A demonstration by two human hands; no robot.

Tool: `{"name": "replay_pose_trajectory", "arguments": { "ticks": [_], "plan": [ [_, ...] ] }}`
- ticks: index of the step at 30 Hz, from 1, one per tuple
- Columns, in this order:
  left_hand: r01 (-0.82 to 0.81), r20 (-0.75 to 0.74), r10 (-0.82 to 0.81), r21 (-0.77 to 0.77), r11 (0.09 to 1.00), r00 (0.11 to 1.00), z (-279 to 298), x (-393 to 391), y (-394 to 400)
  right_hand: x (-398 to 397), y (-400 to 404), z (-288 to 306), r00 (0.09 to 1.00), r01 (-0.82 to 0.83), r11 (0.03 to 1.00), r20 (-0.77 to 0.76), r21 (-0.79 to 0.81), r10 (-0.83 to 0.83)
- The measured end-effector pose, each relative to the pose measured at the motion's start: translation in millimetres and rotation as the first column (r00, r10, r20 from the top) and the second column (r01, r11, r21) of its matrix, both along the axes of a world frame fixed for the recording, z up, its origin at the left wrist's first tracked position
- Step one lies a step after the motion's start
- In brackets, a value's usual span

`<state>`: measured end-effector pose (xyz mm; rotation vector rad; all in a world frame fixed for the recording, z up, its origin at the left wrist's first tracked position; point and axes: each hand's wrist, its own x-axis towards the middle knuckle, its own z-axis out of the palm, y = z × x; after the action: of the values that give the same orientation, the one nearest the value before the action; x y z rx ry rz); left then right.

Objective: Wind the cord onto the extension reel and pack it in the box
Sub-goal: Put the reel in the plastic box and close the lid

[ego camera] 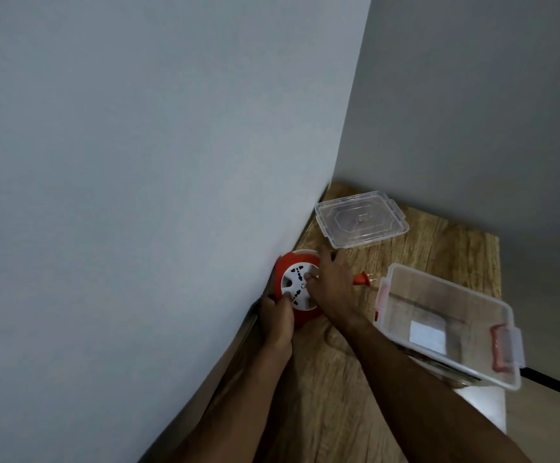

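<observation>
A round extension reel [297, 289] lay on a wooden table [332, 396], pressed close against a pale wall [155, 162] on the left. The reel had a red outer rim and a white face with dark socket openings. The left hand [277, 320] gripped the reel's near edge, fingers closed around the red rim. The right hand [333, 285] rested on the white face, fingers curled against it; what they pressed could not be made out. An orange plug [365, 281] poked out just past the right hand, its prongs toward a clear plastic box [448, 324] with red latches, which stood open near the table's right edge. The cord itself was hidden behind the hand. A clear lid [360, 218] lay apart, farther back near the corner.
</observation>
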<state>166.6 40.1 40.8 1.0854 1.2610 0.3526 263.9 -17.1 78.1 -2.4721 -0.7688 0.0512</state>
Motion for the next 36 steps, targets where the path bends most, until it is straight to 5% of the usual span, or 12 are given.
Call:
{"name": "replay_pose_trajectory", "arguments": {
  "ticks": [6,15,21,29,36],
  "plan": [
    [-0.021,0.095,0.002,0.201,0.979,0.995,21.2,15.4,-4.0,8.8,-7.1,32.0,0.996,-0.02,0.985,0.093,0.171,0.005],
    [0.173,0.132,-0.246,0.41,0.896,0.96,62.9,60.9,-46.1,46.1,-78.2,67.0,0.978,0.164,0.917,0.063,0.364,-0.2],
    [0.334,0.08,-0.399,0.413,0.847,0.913,65.7,88.5,-104.7,62.6,-150.7,55.9,0.936,0.325,0.873,0.008,0.363,-0.352],
    [0.605,-0.189,-0.607,0.515,0.608,0.772,60.3,101.3,-159.3,55.0,-212.8,30.9,0.854,0.502,0.816,-0.014,0.288,-0.52],
    [0.762,-0.304,-0.701,0.335,0.555,0.645,53.2,105.4,-160.0,47.8,-219.9,8.5,0.855,0.517,0.839,-0.063,0.169,-0.515]
  ]
}}
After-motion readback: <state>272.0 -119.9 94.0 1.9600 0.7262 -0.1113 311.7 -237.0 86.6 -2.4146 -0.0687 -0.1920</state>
